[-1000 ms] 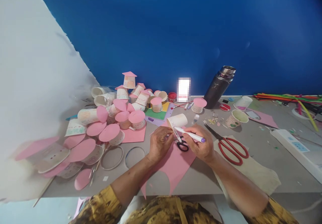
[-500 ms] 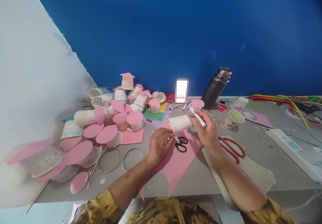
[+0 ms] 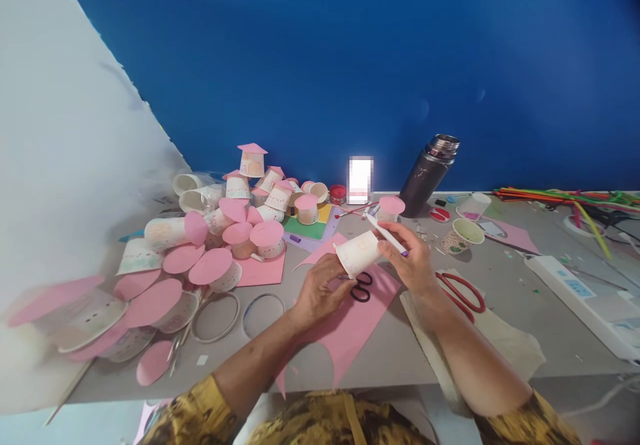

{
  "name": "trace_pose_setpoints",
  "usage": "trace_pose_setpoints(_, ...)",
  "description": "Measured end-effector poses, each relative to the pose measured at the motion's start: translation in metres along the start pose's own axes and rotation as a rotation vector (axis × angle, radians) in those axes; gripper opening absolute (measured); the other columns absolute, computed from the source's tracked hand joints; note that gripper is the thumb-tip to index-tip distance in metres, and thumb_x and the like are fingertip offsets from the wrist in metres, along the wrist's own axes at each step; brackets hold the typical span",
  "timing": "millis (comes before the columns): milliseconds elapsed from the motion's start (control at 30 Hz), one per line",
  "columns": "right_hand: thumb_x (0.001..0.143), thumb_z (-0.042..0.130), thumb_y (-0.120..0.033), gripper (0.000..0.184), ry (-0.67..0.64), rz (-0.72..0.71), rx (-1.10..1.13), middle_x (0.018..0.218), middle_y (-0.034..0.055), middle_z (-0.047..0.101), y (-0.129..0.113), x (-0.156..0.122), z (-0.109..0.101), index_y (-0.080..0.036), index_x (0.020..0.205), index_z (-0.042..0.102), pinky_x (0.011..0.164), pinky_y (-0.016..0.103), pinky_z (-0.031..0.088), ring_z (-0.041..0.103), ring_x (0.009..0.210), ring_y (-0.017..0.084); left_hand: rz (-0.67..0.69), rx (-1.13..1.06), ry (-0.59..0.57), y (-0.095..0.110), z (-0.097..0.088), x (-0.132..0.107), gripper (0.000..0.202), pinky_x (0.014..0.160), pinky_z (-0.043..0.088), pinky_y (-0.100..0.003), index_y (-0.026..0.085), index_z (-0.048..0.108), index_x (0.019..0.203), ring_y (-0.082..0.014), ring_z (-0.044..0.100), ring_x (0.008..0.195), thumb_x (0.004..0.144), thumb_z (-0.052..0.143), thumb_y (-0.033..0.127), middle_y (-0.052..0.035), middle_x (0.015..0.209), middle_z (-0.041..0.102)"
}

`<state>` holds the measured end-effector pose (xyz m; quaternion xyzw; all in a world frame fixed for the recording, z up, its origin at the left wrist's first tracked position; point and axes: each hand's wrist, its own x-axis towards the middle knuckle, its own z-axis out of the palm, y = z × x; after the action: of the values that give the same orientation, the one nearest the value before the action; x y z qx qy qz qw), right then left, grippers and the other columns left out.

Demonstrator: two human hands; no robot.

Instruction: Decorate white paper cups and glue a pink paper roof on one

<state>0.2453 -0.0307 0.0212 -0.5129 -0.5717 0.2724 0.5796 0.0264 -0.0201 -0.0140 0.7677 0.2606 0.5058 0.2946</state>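
My right hand [image 3: 410,265] grips a white paper cup [image 3: 357,253] lying on its side, and a white marker with a purple end [image 3: 385,233] stays pinched between the same fingers. My left hand [image 3: 320,291] is curled just below the cup's rim, its fingertips against it. Small black-handled scissors [image 3: 361,287] lie on the pink paper sheet [image 3: 350,328] right under both hands. Red-handled scissors [image 3: 463,291] rest on a beige cloth to the right of my right wrist.
A heap of paper cups with pink round lids [image 3: 240,225] fills the left. Two wire rings [image 3: 240,315] lie near it. A dark steel flask [image 3: 430,173] stands at the back. A patterned cup [image 3: 463,235], a white power strip [image 3: 585,298] and coloured sticks [image 3: 570,197] are right.
My right hand lifted from the pink sheet with the marker and took hold of the cup. The cup rose and tipped toward me. My left hand shifted up to its rim.
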Motion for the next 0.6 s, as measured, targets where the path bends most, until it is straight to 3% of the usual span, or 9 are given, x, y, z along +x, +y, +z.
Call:
trace_pose_setpoints(100, 0.085, 0.078, -0.043, 0.044, -0.039, -0.067, -0.04, 0.111, 0.0098, 0.082, -0.002, 0.0, -0.004, -0.022, 0.122, 0.072, 0.091, 0.041, 0.062, 0.077, 0.101, 0.028, -0.371, -0.455, -0.108, 0.002, -0.003, 0.002, 0.028, 0.091, 0.058, -0.044, 0.018, 0.078, 0.107, -0.029, 0.074, 0.101, 0.091, 0.068, 0.038, -0.012, 0.107, 0.08)
trace_pose_setpoints(167, 0.085, 0.078, -0.04, 0.043, -0.073, -0.118, -0.054, 0.112, 0.0098, 0.082, -0.004, 0.0, -0.007, -0.021, 0.123, 0.071, 0.091, 0.041, 0.062, 0.077, 0.101, 0.027, -0.585, -0.781, -0.094, 0.003, -0.004, 0.005, 0.041, 0.097, 0.057, -0.049, 0.015, 0.078, 0.109, -0.0328, 0.074, 0.108, 0.093, 0.06, 0.049, -0.0155, 0.113, 0.08)
trace_pose_setpoints(267, 0.087, 0.077, -0.036, 0.04, -0.133, -0.182, -0.047, 0.113, 0.0108, 0.081, -0.005, 0.001, -0.007, -0.021, 0.123, 0.069, 0.091, 0.04, 0.062, 0.078, 0.102, 0.027, -0.741, -1.035, -0.069, 0.005, -0.005, 0.009, 0.063, 0.108, 0.052, -0.054, 0.013, 0.076, 0.113, -0.0368, 0.066, 0.129, 0.097, 0.044, 0.064, -0.0204, 0.13, 0.074)
trace_pose_setpoints(333, 0.089, 0.075, -0.035, 0.039, -0.137, -0.223, -0.045, 0.116, 0.0113, 0.081, -0.004, 0.001, -0.006, -0.022, 0.124, 0.068, 0.091, 0.04, 0.062, 0.078, 0.104, 0.027, -0.748, -1.067, -0.066, 0.008, -0.004, 0.011, 0.076, 0.113, 0.048, -0.055, 0.011, 0.074, 0.119, -0.0381, 0.06, 0.137, 0.097, 0.035, 0.073, -0.0226, 0.136, 0.07)
trace_pose_setpoints(433, 0.092, 0.072, -0.033, 0.036, 0.003, -0.282, -0.071, 0.118, 0.0112, 0.08, -0.003, -0.002, -0.003, -0.023, 0.127, 0.067, 0.093, 0.043, 0.062, 0.077, 0.106, 0.027, -0.631, -1.004, -0.02, 0.013, -0.003, 0.013, 0.087, 0.114, 0.047, -0.055, 0.012, 0.069, 0.129, -0.0381, 0.058, 0.139, 0.094, 0.031, 0.082, -0.0229, 0.141, 0.066)
trace_pose_setpoints(533, 0.097, 0.067, -0.03, 0.024, 0.141, -0.334, -0.103, 0.102, 0.0091, 0.083, -0.005, -0.008, 0.001, -0.023, 0.119, 0.07, 0.084, 0.044, 0.063, 0.078, 0.093, 0.026, -0.45, -0.824, 0.04, 0.015, -0.001, 0.012, 0.088, 0.115, 0.047, -0.052, 0.017, 0.063, 0.138, -0.0354, 0.054, 0.143, 0.091, 0.035, 0.086, -0.0201, 0.149, 0.061)
trace_pose_setpoints(600, 0.098, 0.064, -0.026, 0.018, 0.124, -0.385, -0.105, 0.09, 0.0069, 0.082, -0.01, -0.013, 0.003, -0.023, 0.114, 0.072, 0.076, 0.042, 0.063, 0.078, 0.082, 0.025, -0.352, -0.683, 0.057, 0.014, -0.001, 0.009, 0.086, 0.118, 0.044, -0.051, 0.021, 0.058, 0.145, -0.034, 0.05, 0.146, 0.09, 0.041, 0.085, -0.0187, 0.152, 0.058)
